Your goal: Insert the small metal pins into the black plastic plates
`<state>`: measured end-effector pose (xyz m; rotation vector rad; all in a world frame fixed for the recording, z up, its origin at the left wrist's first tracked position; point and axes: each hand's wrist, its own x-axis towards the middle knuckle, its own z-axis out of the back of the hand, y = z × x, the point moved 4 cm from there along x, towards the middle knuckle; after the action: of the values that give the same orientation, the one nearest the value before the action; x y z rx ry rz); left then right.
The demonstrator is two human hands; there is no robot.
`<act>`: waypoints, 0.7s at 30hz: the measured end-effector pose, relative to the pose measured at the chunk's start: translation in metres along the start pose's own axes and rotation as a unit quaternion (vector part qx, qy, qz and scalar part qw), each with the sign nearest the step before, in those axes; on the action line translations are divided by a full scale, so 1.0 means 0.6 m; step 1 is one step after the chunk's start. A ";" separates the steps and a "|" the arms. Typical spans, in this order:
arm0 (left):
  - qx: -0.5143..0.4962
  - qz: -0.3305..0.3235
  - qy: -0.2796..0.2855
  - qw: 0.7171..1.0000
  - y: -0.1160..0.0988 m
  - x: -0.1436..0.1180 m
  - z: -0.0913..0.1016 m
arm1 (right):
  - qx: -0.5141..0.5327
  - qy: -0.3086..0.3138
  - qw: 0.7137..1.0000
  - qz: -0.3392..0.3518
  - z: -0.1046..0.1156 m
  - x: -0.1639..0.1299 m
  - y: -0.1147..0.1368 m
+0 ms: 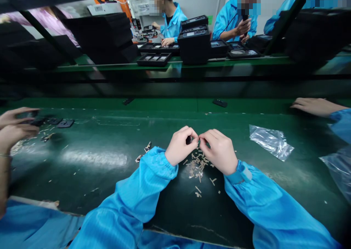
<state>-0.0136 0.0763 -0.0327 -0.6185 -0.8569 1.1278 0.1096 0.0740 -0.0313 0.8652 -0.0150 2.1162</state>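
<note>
Over the middle of the green work surface (109, 183), my two hands meet, fingertips nearly touching. My left hand (181, 146) is closed in a pinch; something small and dark shows between its fingers, mostly hidden. With thumb and forefinger pressed together, my right hand (219, 150) pinches beside the left fingertips; whatever is in it is too small to make out. Just below them lies a loose pile of small beige strips (197, 165), a few scattered towards me. Several small dark and metallic parts (147, 146) lie by my left sleeve.
A clear plastic bag (271, 141) lies to the right, near a co-worker's hand (315, 106). At the left, another person's hands (16, 128) handle dark parts beside flat black pieces (65, 123). Two black pieces (219, 102) lie further back. Black trays (193, 40) stand on the shelf.
</note>
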 end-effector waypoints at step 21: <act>0.034 -0.081 0.026 0.996 -0.019 -0.002 0.020 | 0.195 0.026 0.980 -0.020 0.028 0.016 -0.003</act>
<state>-0.0179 0.0718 -0.0174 -0.5110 -0.8065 0.9854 0.1169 0.0768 -0.0133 1.0242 0.4556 2.1371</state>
